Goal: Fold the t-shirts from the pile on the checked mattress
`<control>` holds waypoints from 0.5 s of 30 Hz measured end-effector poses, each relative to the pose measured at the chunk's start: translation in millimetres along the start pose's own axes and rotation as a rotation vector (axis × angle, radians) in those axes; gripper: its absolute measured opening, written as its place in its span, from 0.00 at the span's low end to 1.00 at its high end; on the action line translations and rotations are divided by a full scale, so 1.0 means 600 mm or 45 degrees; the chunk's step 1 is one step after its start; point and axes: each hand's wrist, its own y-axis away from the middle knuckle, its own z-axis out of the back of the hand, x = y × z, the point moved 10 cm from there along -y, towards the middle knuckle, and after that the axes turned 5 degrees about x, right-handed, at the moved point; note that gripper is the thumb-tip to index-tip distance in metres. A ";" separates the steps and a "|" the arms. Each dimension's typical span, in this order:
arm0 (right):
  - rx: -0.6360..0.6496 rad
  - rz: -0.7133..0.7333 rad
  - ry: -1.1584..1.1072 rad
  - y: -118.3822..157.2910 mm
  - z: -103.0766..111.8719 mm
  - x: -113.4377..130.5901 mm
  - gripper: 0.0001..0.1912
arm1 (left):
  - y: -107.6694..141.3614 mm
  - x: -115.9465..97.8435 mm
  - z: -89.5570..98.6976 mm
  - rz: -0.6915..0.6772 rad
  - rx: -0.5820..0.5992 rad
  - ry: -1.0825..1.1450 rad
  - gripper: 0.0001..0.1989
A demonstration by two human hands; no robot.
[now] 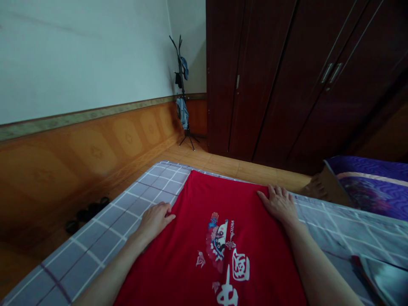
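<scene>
A red shirt with a colourful print, white characters and the word CHINA lies spread flat on a grey checked cloth. At the shirt's left edge rests my left hand, its fingers curled and bent together; whether they pinch the fabric is too small to tell. My right hand lies flat with fingers spread on the shirt's far right corner. The near end of the shirt runs out of view between my forearms.
Folded dark and pale items lie on the checked cloth at the right. Beyond stand a dark red wardrobe and a coat rack. A purple-covered bed is at the right, dark shoes on the left floor.
</scene>
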 end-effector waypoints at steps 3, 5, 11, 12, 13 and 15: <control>-0.001 0.008 -0.016 0.001 0.003 0.001 0.34 | 0.018 0.009 -0.004 0.105 -0.096 -0.073 0.05; 0.001 0.012 -0.023 0.002 0.004 0.001 0.33 | 0.017 0.022 -0.005 0.158 -0.116 -0.071 0.06; -0.006 0.009 -0.045 0.003 0.006 -0.001 0.32 | 0.017 0.061 0.005 0.262 -0.110 -0.074 0.05; -0.009 0.010 -0.049 0.003 0.007 -0.001 0.32 | 0.015 0.057 0.005 0.249 -0.103 -0.076 0.05; -0.013 0.010 -0.053 0.003 0.007 -0.001 0.32 | 0.011 0.049 0.006 0.231 -0.102 -0.080 0.05; -0.018 0.008 -0.059 0.003 0.009 -0.001 0.31 | -0.003 0.028 0.008 0.190 -0.117 -0.090 0.05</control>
